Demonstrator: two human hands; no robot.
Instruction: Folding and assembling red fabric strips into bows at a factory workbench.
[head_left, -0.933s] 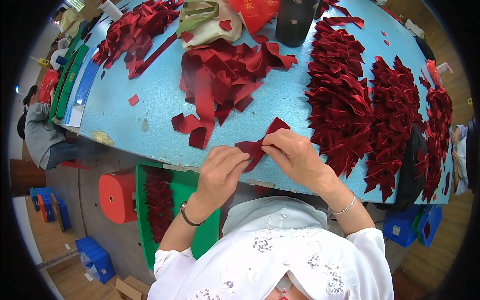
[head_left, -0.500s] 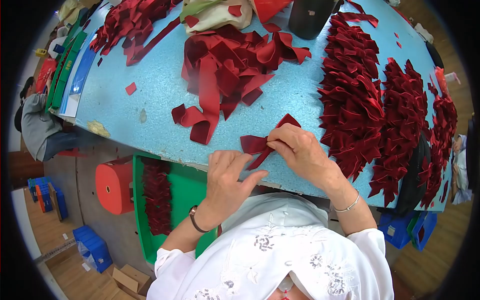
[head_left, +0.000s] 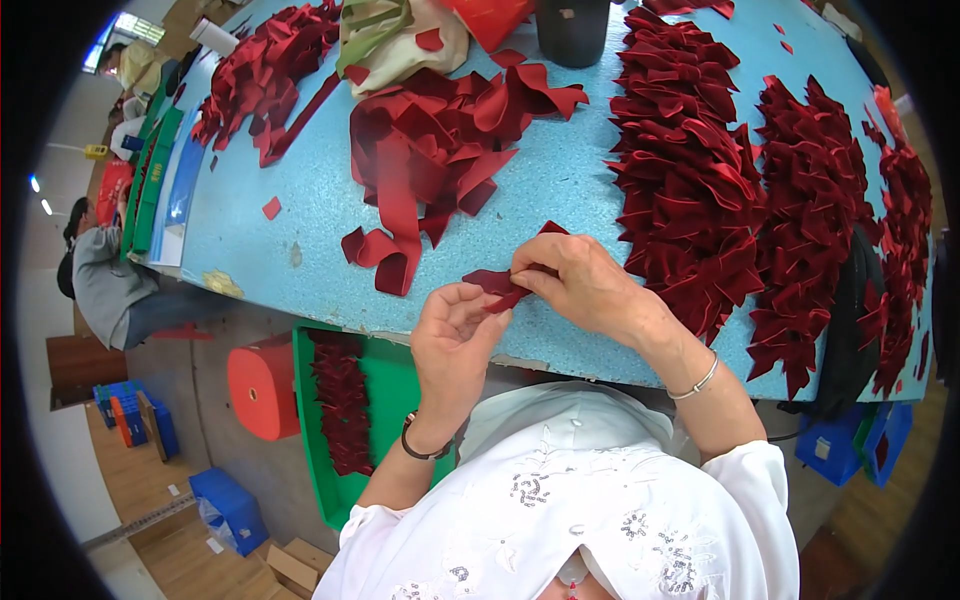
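A dark red velvet ribbon bow [head_left: 486, 281] is held just above the table's near edge. My right hand [head_left: 590, 290] pinches it at the middle between thumb and fingers, and one loop sticks out beyond the knuckles. At the bow's lower tail, my left hand [head_left: 455, 325] has its fingers curled and its thumb and forefinger closed on the ribbon end. Beyond both hands lies a loose heap of cut red ribbon [head_left: 430, 150], with one long strip trailing toward me. To the right stand dense rows of finished bows [head_left: 685, 190].
The light blue table [head_left: 300, 205] has a worn near edge. At the back are a black cup [head_left: 572, 30] and a cloth bag [head_left: 400, 45]. Below left sit a green bin [head_left: 395, 390] with bows inside and a red roll [head_left: 264, 388]. A person in grey [head_left: 110, 275] sits at far left.
My left hand has come up and right to the bow and closed on its tail. The right hand keeps its pinch, shifted slightly left. The whole view has shifted a little.
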